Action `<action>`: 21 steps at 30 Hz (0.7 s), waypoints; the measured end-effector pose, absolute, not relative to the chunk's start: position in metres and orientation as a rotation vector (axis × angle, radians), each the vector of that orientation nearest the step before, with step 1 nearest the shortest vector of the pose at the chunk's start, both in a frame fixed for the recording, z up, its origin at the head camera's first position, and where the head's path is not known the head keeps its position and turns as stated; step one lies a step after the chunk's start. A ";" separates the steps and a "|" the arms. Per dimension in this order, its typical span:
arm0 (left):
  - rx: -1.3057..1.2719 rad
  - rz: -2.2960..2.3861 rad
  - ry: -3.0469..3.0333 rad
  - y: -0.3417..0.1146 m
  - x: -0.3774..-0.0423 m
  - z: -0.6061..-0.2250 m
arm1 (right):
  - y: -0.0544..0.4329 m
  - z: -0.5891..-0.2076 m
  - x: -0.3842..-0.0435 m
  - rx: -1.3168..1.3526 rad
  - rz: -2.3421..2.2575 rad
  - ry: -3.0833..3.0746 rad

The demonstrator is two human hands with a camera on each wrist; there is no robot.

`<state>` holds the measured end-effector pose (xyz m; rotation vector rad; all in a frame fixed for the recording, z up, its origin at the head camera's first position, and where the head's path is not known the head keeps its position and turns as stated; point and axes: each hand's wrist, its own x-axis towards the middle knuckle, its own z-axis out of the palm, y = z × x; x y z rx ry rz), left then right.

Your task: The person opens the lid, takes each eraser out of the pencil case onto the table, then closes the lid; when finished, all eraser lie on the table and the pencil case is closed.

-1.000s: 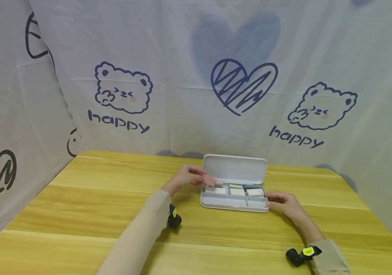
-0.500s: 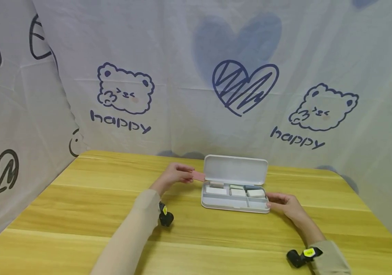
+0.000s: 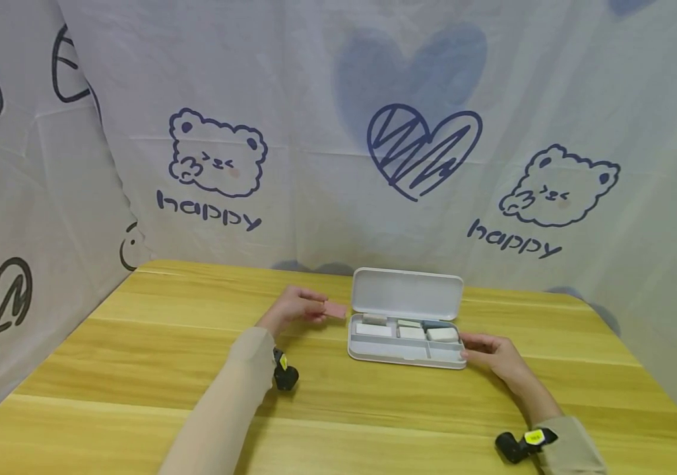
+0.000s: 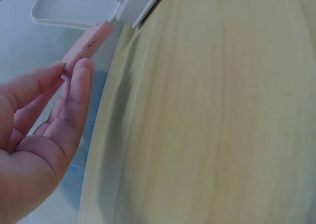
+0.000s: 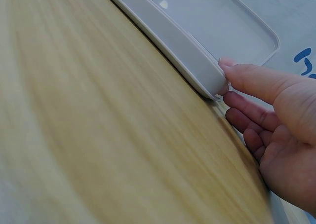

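My left hand [image 3: 293, 308] pinches a flat pink eraser [image 3: 335, 309] between thumb and fingers, just left of the white pencil case [image 3: 406, 361]. In the left wrist view, small dark marks show on the side of the eraser [image 4: 89, 45]. The pencil case stands with its lid [image 3: 406, 294] raised at the back. Several pale blocks like erasers lie in its back row, among them a white block [image 3: 373, 330] at the left. My right hand [image 3: 495, 355] holds the case's right end, thumb at the rim and fingers curled against the outside [image 5: 271, 105].
The case rests on a wooden table [image 3: 338, 415] near its back edge. Behind it hangs a pale curtain [image 3: 315, 99] printed with bears and hearts. The front compartments of the case hold nothing visible.
My left hand has drawn the pink eraser up out of the case and leftward, then slightly lower beside it. My right hand stays at the case's right end.
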<state>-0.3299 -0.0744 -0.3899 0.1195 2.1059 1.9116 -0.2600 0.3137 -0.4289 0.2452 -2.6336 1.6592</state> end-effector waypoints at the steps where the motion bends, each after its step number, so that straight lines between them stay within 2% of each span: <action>1: 0.096 1.910 2.100 -0.074 -0.330 -0.390 | 0.314 -0.429 -0.260 0.250 1.654 -2.636; 21: -0.055 1.744 2.230 -0.064 -0.328 -0.393 | 0.314 -0.430 -0.260 0.233 1.653 -2.652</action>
